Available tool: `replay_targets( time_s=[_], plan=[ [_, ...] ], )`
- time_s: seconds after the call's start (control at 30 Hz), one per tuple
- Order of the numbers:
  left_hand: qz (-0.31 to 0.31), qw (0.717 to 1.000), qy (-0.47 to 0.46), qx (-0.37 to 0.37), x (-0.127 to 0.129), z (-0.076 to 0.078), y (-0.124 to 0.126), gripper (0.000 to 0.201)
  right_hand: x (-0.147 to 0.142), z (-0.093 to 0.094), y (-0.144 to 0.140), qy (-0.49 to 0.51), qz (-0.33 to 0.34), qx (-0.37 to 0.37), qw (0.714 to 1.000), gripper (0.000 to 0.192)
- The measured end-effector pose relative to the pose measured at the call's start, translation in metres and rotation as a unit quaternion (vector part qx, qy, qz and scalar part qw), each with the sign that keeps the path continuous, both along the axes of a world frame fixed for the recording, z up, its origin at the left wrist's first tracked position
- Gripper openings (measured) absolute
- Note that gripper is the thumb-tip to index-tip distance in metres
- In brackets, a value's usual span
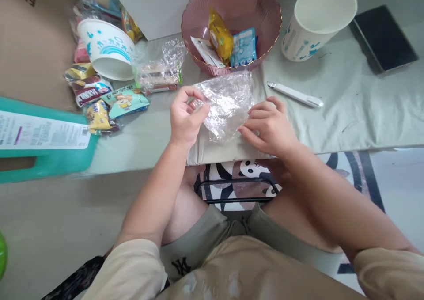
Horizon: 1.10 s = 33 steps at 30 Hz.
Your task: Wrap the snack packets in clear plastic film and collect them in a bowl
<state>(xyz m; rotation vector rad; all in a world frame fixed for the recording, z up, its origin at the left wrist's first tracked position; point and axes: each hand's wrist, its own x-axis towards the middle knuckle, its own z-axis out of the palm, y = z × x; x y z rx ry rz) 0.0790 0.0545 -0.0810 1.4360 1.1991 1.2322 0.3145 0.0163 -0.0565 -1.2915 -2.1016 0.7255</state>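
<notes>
"Pale grey-green cloth covers the table point(357, 121), so what lies nearest on it?"

"Nearest are the two bare forearms, reaching up from below and slanting inward, the left one point(154, 191) steeper, the right one point(334, 194) angled across from the lower right."

"And the hands?"

"The left hand point(187, 116) has thumb and forefinger brought together on the upper left edge of a clear, crinkled plastic bag point(227, 110), other fingers curled in. The right hand point(270, 125) is turned back upward, fingers loosely bent, tips at the bag's right edge. I can't tell whether they grip it or merely rest there."

"Where is the bag, exactly?"

"Between the hands, near the table's front edge, just this side of a pink fluted glass bowl with a gold rim point(198, 24)."

"What sits to its right?"

"A slim white plastic cutter point(296, 94), lying slantwise near the right hand."

"Farther back?"

"That bowl, holding a yellow packet point(221, 37) and a light-blue one point(243, 47). Right of it stands a white paper tub with blue print point(304, 37), then a flat black rectangular device point(386, 37)."
</notes>
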Motion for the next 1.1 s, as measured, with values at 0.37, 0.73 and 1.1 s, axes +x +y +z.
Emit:
replay_targets(
  time_s=[0.37,0.73,1.1],
  plan=[
    [-0.098,0.980,-0.141,-0.106,-0.003,0.018,-0.008,0.049,0.003,-0.011,0.012,0.249,-0.043,-0.206,0.945,0.088],
    [-0.180,0.919,-0.137,-0.322,0.016,0.023,-0.013,0.018,0.004,-0.006,0.014,0.329,-0.081,-0.264,0.903,0.059],
    [-0.173,0.948,-0.117,-0.239,-0.006,0.044,-0.011,0.034,0.000,-0.001,0.006,0.403,-0.017,-0.363,0.840,0.035]
  ],
)
